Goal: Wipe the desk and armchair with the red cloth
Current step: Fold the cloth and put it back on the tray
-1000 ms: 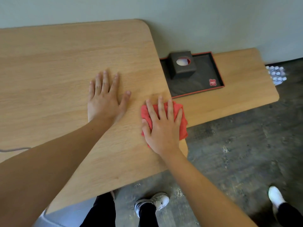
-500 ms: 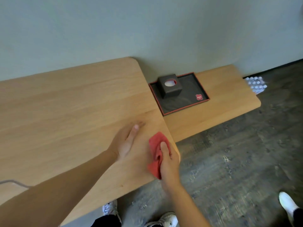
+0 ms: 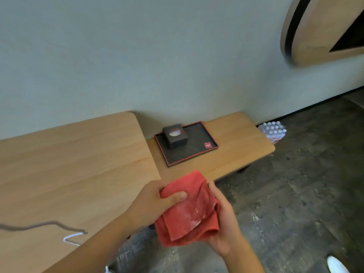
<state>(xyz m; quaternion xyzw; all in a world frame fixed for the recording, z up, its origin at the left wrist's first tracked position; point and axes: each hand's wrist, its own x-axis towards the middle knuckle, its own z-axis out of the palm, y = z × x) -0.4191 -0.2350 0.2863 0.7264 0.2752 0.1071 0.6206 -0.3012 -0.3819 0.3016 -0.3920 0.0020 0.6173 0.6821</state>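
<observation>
Red cloth [image 3: 189, 209] bunched between left hand [image 3: 151, 203], right hand [image 3: 224, 231] grip.

Single head-worn wide-angle view, looking forward and down from standing height. Hands close at lower centre; desk [image 3: 74, 166] at left, wall [image 3: 137, 56] ahead, floor [image 3: 295, 194] at right farther off.

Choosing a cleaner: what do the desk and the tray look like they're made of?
Desk: pale wood or wood-look laminate, matte, with visible grain lines; which one can't be told. Tray: dark, smooth board with a thin red rim, possibly lacquered wood or plastic; faint sheen only.
</observation>
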